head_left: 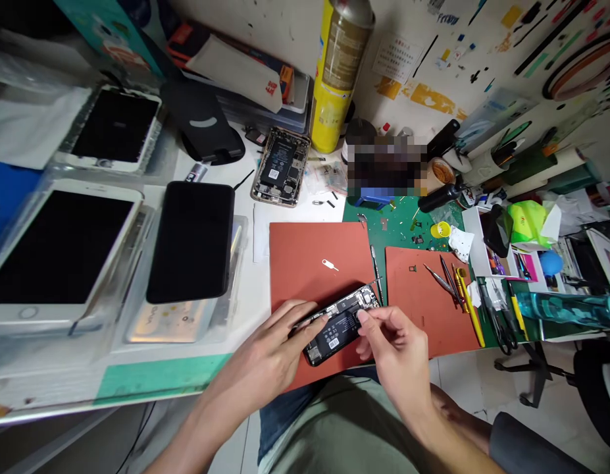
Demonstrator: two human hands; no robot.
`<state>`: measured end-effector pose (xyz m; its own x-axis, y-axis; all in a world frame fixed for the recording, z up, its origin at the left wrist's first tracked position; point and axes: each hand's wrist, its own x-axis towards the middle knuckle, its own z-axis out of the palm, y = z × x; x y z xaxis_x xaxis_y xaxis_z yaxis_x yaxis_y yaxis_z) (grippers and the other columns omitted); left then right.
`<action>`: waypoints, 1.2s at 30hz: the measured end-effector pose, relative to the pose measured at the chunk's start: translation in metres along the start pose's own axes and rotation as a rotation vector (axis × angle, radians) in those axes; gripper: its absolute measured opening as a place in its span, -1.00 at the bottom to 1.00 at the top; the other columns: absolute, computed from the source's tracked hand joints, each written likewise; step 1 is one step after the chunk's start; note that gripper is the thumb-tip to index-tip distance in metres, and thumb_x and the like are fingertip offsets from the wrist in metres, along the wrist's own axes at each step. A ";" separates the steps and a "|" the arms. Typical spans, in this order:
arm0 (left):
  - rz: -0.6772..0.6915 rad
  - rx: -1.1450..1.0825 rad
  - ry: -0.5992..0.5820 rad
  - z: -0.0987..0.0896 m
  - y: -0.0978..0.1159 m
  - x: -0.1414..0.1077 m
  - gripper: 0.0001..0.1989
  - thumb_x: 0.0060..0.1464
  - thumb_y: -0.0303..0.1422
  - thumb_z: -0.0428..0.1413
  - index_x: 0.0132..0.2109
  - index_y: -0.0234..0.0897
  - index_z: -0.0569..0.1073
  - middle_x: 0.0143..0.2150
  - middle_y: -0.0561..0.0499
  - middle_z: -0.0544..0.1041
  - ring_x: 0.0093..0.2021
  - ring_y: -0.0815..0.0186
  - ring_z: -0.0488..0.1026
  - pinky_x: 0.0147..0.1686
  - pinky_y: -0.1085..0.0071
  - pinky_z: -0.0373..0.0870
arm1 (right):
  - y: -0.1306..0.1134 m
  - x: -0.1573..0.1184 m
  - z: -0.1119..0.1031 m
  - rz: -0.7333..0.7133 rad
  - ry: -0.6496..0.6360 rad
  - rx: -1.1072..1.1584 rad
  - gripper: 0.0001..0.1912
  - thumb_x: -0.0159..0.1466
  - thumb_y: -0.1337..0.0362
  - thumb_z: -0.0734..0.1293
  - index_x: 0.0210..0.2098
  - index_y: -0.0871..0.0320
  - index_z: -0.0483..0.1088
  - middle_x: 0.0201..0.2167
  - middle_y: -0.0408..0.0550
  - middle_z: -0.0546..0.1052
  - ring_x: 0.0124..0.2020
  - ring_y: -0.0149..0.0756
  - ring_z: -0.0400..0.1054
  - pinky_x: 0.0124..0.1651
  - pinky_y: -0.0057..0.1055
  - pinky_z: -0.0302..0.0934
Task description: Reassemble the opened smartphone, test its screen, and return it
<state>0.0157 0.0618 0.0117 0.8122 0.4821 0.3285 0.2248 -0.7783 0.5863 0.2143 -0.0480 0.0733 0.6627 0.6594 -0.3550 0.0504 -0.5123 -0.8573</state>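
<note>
Where a marked white wall (295, 26) backs the cluttered bench (245, 191), an opened phone (334, 332) is over a reddish mat (305, 247), its long axis slanting from near left to far right, battery facing up. The left hand (270, 352) grips its left side; the right hand (396, 342) is pinched closed at its right edge, anything between the fingertips hidden.

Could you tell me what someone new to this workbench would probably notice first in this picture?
The tall yellow can standing at the back would probably catch the eye first, along with the reddish mats at the front. On the left one, two hands hold an opened phone. A large white tablet with a dark screen lies at the far left.
</note>
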 end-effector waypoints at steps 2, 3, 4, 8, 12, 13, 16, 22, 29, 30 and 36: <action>-0.017 0.015 -0.021 -0.002 0.000 0.001 -0.34 0.28 -0.75 -0.05 0.35 -0.16 0.51 0.26 -0.18 0.53 0.29 0.17 0.49 0.22 0.16 0.63 | -0.001 -0.005 -0.015 -0.040 -0.001 -0.064 -0.58 0.36 -0.14 0.47 -0.31 0.11 0.58 -0.55 -0.15 0.54 -0.61 -0.36 0.40 -0.53 -0.45 0.30; -0.024 0.022 -0.029 -0.003 0.001 0.001 -0.33 0.29 -0.75 -0.06 0.37 -0.13 0.49 0.26 -0.16 0.53 0.28 0.19 0.50 0.22 0.17 0.62 | -0.002 -0.005 -0.025 -0.080 0.024 -0.096 -0.59 0.38 -0.12 0.46 -0.29 0.11 0.59 -0.53 -0.15 0.54 -0.61 -0.37 0.37 -0.53 -0.45 0.28; -0.030 0.025 -0.034 -0.004 0.001 0.002 -0.32 0.29 -0.75 -0.06 0.39 -0.11 0.48 0.26 -0.15 0.54 0.27 0.20 0.50 0.23 0.18 0.62 | -0.004 -0.002 -0.035 -0.130 0.055 -0.128 -0.61 0.39 -0.11 0.45 -0.25 0.11 0.61 -0.51 -0.14 0.55 -0.60 -0.37 0.35 -0.52 -0.44 0.27; -0.023 0.020 -0.005 -0.006 0.003 0.003 -0.35 0.33 -0.71 -0.06 0.40 -0.12 0.47 0.25 -0.13 0.56 0.25 0.23 0.53 0.24 0.25 0.60 | -0.022 0.035 -0.070 -0.331 0.126 -0.270 -0.66 0.41 -0.06 0.44 -0.21 0.09 0.65 -0.45 -0.12 0.61 -0.53 -0.33 0.37 -0.42 -0.38 0.30; -0.020 0.055 0.033 -0.004 0.003 0.001 -0.42 0.37 -0.65 -0.03 0.38 -0.12 0.48 0.23 -0.10 0.60 0.25 0.23 0.55 0.23 0.25 0.62 | -0.045 0.103 -0.068 -0.499 -0.002 -0.492 -0.73 0.47 0.09 0.36 -0.16 0.07 0.68 -0.25 -0.04 0.71 -0.37 -0.24 0.52 -0.23 -0.31 0.39; -0.021 0.064 0.037 -0.003 0.002 0.001 -0.42 0.38 -0.64 -0.03 0.39 -0.11 0.48 0.23 -0.09 0.61 0.25 0.23 0.56 0.22 0.26 0.62 | -0.049 0.120 -0.061 -0.529 -0.019 -0.583 -0.75 0.47 0.17 0.35 -0.17 0.07 0.68 -0.21 -0.03 0.72 -0.31 -0.21 0.55 -0.16 -0.30 0.39; -0.021 0.071 0.043 -0.003 0.002 0.001 -0.45 0.41 -0.61 -0.03 0.39 -0.09 0.48 0.22 -0.06 0.62 0.25 0.26 0.56 0.21 0.31 0.62 | -0.058 0.162 -0.037 -0.551 -0.016 -0.686 -0.79 0.39 0.36 0.37 -0.22 0.08 0.70 -0.17 0.02 0.74 -0.22 -0.13 0.59 -0.07 -0.26 0.37; -0.005 0.073 0.066 -0.006 0.003 0.005 -0.50 0.43 -0.55 -0.01 0.37 -0.11 0.50 0.19 -0.05 0.64 0.23 0.29 0.57 0.20 0.40 0.59 | -0.063 0.200 -0.032 -0.538 -0.050 -0.798 -0.72 0.34 0.46 0.35 -0.25 0.05 0.71 -0.28 -0.02 0.74 -0.25 -0.10 0.61 -0.09 -0.30 0.33; -0.015 0.079 0.056 -0.011 0.004 0.010 -0.50 0.43 -0.55 -0.03 0.33 -0.06 0.54 0.15 -0.01 0.66 0.17 0.35 0.61 0.16 0.53 0.56 | -0.055 0.216 -0.054 -0.505 -0.110 -0.849 -0.80 0.32 0.38 0.49 -0.09 0.07 0.71 -0.23 -0.03 0.69 -0.19 -0.14 0.58 -0.07 -0.31 0.33; -0.010 0.077 0.057 -0.011 0.004 0.010 -0.52 0.43 -0.53 -0.03 0.32 -0.06 0.54 0.15 -0.01 0.66 0.16 0.36 0.61 0.16 0.53 0.55 | -0.053 0.218 -0.053 -0.505 -0.116 -0.846 -0.80 0.32 0.35 0.50 -0.07 0.07 0.70 -0.23 -0.03 0.68 -0.17 -0.14 0.58 -0.06 -0.31 0.33; -0.001 0.064 0.055 -0.011 0.004 0.012 -0.53 0.44 -0.52 -0.04 0.32 -0.10 0.54 0.13 -0.04 0.66 0.14 0.36 0.62 0.14 0.55 0.55 | -0.043 0.227 -0.044 -0.491 -0.112 -0.801 -0.82 0.27 0.35 0.56 -0.12 0.07 0.66 -0.25 -0.05 0.60 -0.16 -0.13 0.51 -0.08 -0.29 0.28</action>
<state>0.0202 0.0693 0.0259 0.7813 0.5030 0.3696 0.2608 -0.8011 0.5388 0.3955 0.0991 0.0460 0.3578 0.9293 -0.0918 0.8305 -0.3616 -0.4236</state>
